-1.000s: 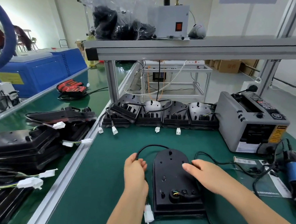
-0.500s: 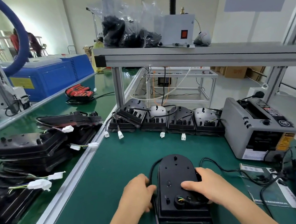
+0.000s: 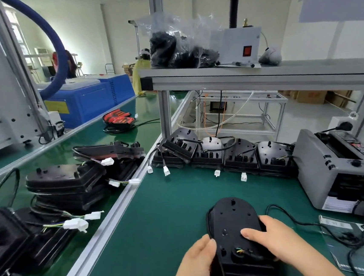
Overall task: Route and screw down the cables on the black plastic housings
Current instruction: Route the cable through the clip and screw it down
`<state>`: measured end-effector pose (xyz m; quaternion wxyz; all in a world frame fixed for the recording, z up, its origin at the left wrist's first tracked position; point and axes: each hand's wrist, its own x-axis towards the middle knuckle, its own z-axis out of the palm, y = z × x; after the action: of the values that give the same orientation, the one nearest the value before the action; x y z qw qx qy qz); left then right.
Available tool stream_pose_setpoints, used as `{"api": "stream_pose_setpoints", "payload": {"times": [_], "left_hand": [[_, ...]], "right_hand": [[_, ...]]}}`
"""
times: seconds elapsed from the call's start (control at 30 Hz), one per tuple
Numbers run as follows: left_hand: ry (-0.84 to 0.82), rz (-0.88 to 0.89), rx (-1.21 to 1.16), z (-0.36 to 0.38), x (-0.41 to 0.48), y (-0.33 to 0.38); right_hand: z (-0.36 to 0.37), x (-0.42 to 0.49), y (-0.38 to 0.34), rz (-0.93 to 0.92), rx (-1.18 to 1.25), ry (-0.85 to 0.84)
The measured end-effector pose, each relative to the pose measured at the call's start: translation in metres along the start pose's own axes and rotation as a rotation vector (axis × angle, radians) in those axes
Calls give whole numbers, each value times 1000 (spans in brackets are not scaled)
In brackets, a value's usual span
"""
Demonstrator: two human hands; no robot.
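A black plastic housing (image 3: 231,220) lies flat on the green mat near the table's front edge, rounded end away from me. Its black cable (image 3: 208,218) runs tight along the left rim and down under my left hand (image 3: 197,261), which grips the housing's left edge. My right hand (image 3: 273,238) holds the right side, thumb on top and fingers curled round the rim. Coloured wires (image 3: 239,251) show in a recess at the near end.
Several finished housings (image 3: 222,156) with white connectors line the back of the mat. A grey tape dispenser (image 3: 339,167) stands at the right, with a loose black cord (image 3: 295,220) and a paper sheet (image 3: 341,229) before it. Stacked housings (image 3: 65,182) fill the left conveyor.
My left hand left the cable loop and came onto the housing's left edge; the loop now lies tight along the rim. My right hand moved down the housing toward me.
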<state>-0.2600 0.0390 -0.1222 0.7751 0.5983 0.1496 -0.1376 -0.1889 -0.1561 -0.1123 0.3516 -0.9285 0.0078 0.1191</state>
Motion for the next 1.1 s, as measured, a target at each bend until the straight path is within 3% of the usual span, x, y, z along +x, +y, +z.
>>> {"api": "stream_pose_setpoints", "payload": {"times": [0.13,0.37,0.53,0.77,0.93,1.1], "left_hand": [[18,-14,-227,18,-1,-4],[182,-88,-382,31,-6,6],[-66,-129,-411,23,-24,9],[82,-46,-571,22,-16,8],[256,230,-658,6,2,40],[440,581,-648,-44,8,110]], "right_hand": [[-5,2,-2,23,74,43],[-7,4,-1,92,321,0],[-7,7,3,72,415,40],[-4,16,-21,-7,546,29],[-1,19,-50,-170,660,40],[8,13,-49,-161,680,17]]}}
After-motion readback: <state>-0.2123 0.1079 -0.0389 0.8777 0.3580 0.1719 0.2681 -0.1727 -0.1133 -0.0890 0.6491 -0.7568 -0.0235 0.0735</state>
